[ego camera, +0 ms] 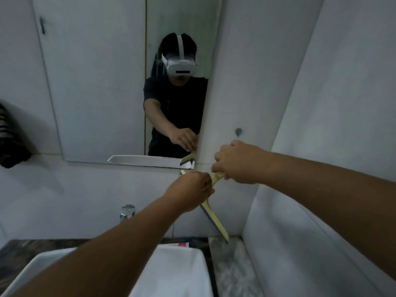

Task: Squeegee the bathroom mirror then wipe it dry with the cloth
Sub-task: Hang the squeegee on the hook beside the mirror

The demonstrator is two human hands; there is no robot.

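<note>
A tall mirror (96,93) hangs on the white wall above the sink. Below its lower right corner I hold a yellow squeegee (215,221), its long blade slanting down to the right against the wall. My left hand (189,190) is closed over the blade's upper part. My right hand (237,162) grips the yellow handle just to the right. The mirror reflects a person in a white headset and the squeegee's tip. A dark cloth (10,144) hangs at the left edge of the view.
A white basin (182,273) sits below on a dark stone counter (42,245). A chrome tap (127,212) stands behind it. A small round hook (238,131) is fixed to the wall column to the right of the mirror. A white side wall closes in on the right.
</note>
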